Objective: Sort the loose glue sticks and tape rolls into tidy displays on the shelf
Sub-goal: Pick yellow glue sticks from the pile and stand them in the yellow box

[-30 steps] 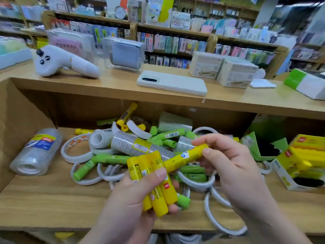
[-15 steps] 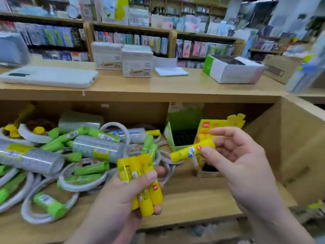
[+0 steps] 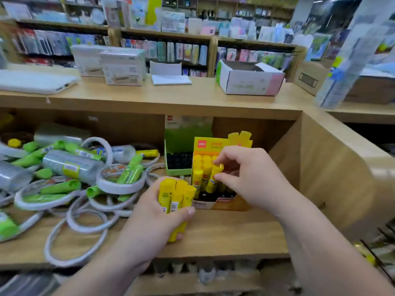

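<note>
My left hand point(image 3: 149, 223) grips a bundle of three yellow glue sticks point(image 3: 175, 197) upright, just left of the yellow display box point(image 3: 222, 144). My right hand point(image 3: 245, 178) pinches one yellow glue stick point(image 3: 213, 180) and holds it in a slot of that box, among several yellow sticks standing there. To the left on the shelf lies a heap of green glue sticks point(image 3: 62, 186), white tape rings point(image 3: 119, 184) and wrapped tubes of clear tape rolls point(image 3: 72, 165). One loose yellow stick point(image 3: 147, 153) lies at the back of the heap.
A green display box point(image 3: 177, 165) with dark slots stands behind and left of the yellow box. The shelf's wooden side wall point(image 3: 320, 167) rises close on the right. The counter above holds white boxes point(image 3: 124, 67), a phone point(image 3: 36, 82) and an open carton point(image 3: 248, 82).
The view has swung right from the heap to the display boxes. My right hand has carried its single yellow stick into the yellow box; my left hand has turned its bundle upright beside it.
</note>
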The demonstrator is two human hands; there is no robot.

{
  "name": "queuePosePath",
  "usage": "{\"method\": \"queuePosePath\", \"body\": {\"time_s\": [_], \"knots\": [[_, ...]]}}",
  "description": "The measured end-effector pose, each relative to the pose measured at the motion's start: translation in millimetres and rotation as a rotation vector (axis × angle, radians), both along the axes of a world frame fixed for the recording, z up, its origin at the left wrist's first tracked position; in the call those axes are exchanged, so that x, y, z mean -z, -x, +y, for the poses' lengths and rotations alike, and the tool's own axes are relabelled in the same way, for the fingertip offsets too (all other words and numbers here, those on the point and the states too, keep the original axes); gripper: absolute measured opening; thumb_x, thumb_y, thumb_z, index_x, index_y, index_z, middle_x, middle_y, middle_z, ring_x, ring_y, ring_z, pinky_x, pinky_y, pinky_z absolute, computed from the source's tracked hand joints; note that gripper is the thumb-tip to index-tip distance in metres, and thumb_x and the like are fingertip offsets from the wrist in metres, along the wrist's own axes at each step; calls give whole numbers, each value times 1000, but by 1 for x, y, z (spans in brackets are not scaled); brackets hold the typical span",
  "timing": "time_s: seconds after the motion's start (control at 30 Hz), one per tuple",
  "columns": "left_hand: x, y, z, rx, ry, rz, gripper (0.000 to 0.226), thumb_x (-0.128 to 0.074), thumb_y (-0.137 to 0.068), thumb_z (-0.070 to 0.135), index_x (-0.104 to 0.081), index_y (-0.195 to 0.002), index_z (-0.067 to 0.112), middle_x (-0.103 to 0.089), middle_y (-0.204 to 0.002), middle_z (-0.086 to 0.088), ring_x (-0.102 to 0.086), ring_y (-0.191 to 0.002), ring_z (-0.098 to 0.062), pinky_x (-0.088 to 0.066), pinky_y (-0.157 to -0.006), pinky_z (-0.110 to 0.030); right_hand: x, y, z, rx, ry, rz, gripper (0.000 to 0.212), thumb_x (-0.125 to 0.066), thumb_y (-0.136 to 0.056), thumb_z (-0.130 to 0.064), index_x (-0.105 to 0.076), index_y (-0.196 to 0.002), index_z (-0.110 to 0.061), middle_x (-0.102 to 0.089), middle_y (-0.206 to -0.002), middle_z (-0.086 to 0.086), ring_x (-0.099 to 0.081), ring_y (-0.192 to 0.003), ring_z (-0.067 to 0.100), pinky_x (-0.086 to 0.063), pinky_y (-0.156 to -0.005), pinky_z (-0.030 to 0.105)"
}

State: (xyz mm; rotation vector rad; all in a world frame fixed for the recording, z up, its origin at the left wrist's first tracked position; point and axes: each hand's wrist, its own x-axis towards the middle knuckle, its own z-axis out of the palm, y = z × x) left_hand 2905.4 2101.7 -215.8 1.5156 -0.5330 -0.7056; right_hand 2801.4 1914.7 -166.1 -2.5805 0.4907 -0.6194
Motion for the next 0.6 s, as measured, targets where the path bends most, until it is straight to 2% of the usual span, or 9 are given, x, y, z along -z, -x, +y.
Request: {"method": "queuePosePath", "body": {"time_s": [0.13,0.23,0.33,0.47,0.6], "knots": [[6,0,0,38,-4,4,38,-80,-80,3,-67,-91,37,-68,-79,-6,-61,-62,-19,-56,-56,-42,3,-9,-1,-80,74,43,17,-81,-82,-22,-71,-96,-24,-59,-92,-14,-61,-77,5,-56,-78,32],[10,-2,-1,46,3,36,37,-81,-80,6,-68,-93,38,-72,-98,-13,-64,-69,-22,-57,-57,-42,6,-12,0,-82,94,36,18,-81,-83,-21,-74,-99,-22,-60,-101,-8,-63,-83,10,-57,-80,37],[14,-7,-1,49,16,67,35,-81,-80,7,-68,-97,35,-72,-106,-14,-64,-73,-25,-57,-59,-44,10,-13,2,-58,139,31,18,-82,-82,-22,-75,-98,-18,-62,-99,-7,-61,-89,14,-57,-81,39],[17,-9,-1,68,23,75,36,-83,-78,10,-68,-97,36,-72,-110,-14,-65,-75,-27,-57,-58,-43,17,-13,5,-49,177,-18,10,-81,-82,-20,-76,-90,-16,-62,-96,-7,-60,-87,14,-57,-76,38],[17,-9,-2,66,34,98,37,-84,-68,20,-68,-97,36,-72,-110,-15,-65,-74,-28,-56,-57,-42,24,-12,6,-54,190,-82,3,-79,-84,-19,-78,-85,-16,-61,-90,-8,-60,-82,13,-56,-71,38]]}}
